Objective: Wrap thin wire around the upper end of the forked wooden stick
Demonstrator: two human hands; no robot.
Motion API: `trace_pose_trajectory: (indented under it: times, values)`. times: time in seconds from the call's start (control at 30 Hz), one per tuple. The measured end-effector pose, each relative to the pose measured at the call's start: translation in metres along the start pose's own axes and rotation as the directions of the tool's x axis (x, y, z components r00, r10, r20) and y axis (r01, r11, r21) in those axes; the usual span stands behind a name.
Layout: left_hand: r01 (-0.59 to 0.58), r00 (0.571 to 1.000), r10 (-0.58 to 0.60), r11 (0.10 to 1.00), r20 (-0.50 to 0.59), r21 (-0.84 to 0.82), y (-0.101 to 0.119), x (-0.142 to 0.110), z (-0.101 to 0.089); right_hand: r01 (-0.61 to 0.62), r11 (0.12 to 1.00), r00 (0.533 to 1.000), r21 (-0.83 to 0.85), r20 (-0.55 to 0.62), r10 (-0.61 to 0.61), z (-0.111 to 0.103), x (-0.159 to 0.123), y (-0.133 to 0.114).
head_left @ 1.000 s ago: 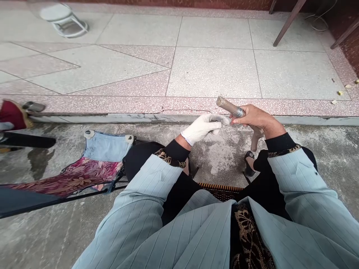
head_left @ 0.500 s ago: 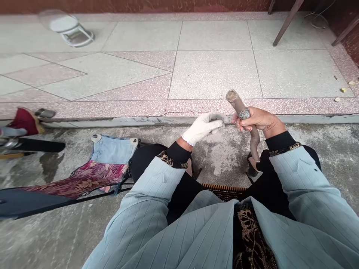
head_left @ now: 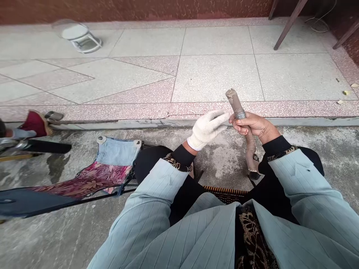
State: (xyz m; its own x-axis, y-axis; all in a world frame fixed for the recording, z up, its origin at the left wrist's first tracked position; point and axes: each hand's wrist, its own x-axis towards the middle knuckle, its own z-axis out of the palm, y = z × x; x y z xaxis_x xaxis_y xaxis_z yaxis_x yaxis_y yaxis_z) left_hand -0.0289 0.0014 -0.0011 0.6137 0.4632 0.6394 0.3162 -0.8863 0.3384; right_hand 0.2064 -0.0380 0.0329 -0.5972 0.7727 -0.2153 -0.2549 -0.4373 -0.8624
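My right hand (head_left: 254, 125) is bare and wrapped round a curved wooden stick (head_left: 233, 99), held tilted in front of my knees. Thin grey wire (head_left: 239, 113) is wound in several turns round the stick just above my thumb. A fine loose strand shows by the fingers. My left hand (head_left: 208, 129) wears a white knit glove and is close to the left of the wire, fingers stretched out and apart. The lower end of the stick comes down near my right knee.
On the left stands a folding lounger (head_left: 103, 172) with floral and denim cloth. Beyond it are another person's red shoe (head_left: 35, 123) and a black tube-like handle (head_left: 46, 145). A white stool (head_left: 82, 37) and wooden legs (head_left: 290, 24) stand on the raised tiled floor (head_left: 215, 78).
My left hand has gone from a pinch at the wire to stretched fingers. The stick has turned slightly more upright in my right hand. The view has shifted a little.
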Motion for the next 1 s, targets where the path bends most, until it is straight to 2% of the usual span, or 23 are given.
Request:
trace_pose_trajectory:
  times: [0.1, 0.17, 0.2, 0.23, 0.3, 0.37, 0.43, 0.5, 0.6, 0.8, 0.93, 1.0]
  values:
    - [0.092, 0.993, -0.093, 0.996, -0.066, -0.015, 0.006, -0.001, -0.003, -0.011, 1.0, 0.999, 0.003, -0.046, 0.011, 0.004, 0.0, 0.0]
    - [0.225, 0.96, -0.247, 0.96, -0.129, -0.169, 0.012, -0.001, -0.002, -0.015, 1.0, 0.994, -0.009, -0.108, 0.014, 0.006, 0.001, 0.0]
    - [0.304, 0.926, -0.353, 0.907, -0.134, -0.291, 0.015, 0.0, 0.001, -0.014, 1.0, 0.989, -0.02, -0.15, 0.011, 0.007, 0.002, 0.001]
    - [0.382, 0.88, -0.464, 0.82, -0.105, -0.427, 0.017, 0.0, 0.004, -0.005, 0.999, 0.98, -0.033, -0.199, -0.002, 0.008, 0.003, 0.002]
    - [0.495, 0.769, -0.639, 0.566, 0.029, -0.659, 0.019, 0.003, 0.011, 0.037, 0.997, 0.949, -0.068, -0.31, -0.057, 0.01, 0.007, 0.006]
    - [0.534, 0.67, -0.724, 0.312, 0.167, -0.786, 0.019, 0.005, 0.018, 0.081, 0.989, 0.899, -0.124, -0.419, -0.127, 0.013, 0.012, 0.01]
    - [0.518, 0.618, -0.746, 0.147, 0.25, -0.843, 0.02, 0.007, 0.023, 0.101, 0.979, 0.846, -0.178, -0.503, -0.179, 0.016, 0.017, 0.012]
    - [0.485, 0.609, -0.739, 0.06, 0.288, -0.872, 0.02, 0.009, 0.027, 0.102, 0.975, 0.807, -0.198, -0.556, -0.197, 0.02, 0.02, 0.013]
    - [0.472, 0.617, -0.723, 0.026, 0.31, -0.881, 0.022, 0.008, 0.031, 0.092, 0.98, 0.783, -0.174, -0.596, -0.179, 0.025, 0.022, 0.012]
    - [0.488, 0.659, -0.671, 0.037, 0.34, -0.872, 0.021, 0.003, 0.04, 0.076, 0.996, 0.778, -0.054, -0.622, -0.093, 0.022, 0.025, 0.018]
    - [0.458, 0.696, -0.617, -0.01, 0.366, -0.889, 0.022, 0.001, 0.042, 0.075, 0.997, 0.772, 0.001, -0.633, -0.057, 0.017, 0.027, 0.022]
    - [0.449, 0.7, -0.61, -0.029, 0.371, -0.893, 0.023, 0.001, 0.044, 0.086, 0.996, 0.77, 0.02, -0.635, -0.054, 0.018, 0.026, 0.022]
